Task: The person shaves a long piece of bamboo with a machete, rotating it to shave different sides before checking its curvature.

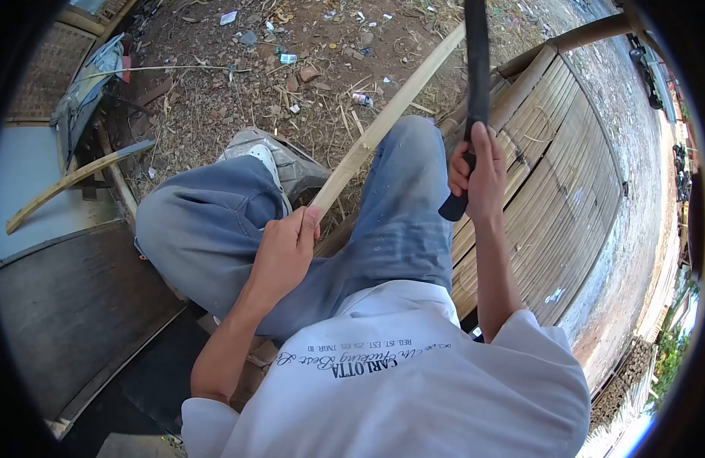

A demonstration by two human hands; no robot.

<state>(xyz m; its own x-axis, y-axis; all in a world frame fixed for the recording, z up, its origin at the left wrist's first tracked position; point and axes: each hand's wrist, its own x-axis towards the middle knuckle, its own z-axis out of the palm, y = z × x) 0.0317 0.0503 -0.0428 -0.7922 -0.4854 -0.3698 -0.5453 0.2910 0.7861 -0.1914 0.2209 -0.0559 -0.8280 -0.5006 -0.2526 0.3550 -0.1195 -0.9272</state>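
Note:
My left hand (286,246) is closed round the near end of a long, pale split bamboo strip (388,119). The strip slants up and away to the right, passing over my bent knees. In my right hand (484,169) is the black handle of a machete, gripped with the fingers wrapped round it. The dark machete blade (477,65) points away from me, and the strip's far end is right beside it.
A bamboo slat platform (562,168) stands on my right. Ahead lies dirt ground (200,72) strewn with litter and shavings. A curved wooden stick (74,179) is on the left, over a pale blue panel (32,164) near a dark board (78,294).

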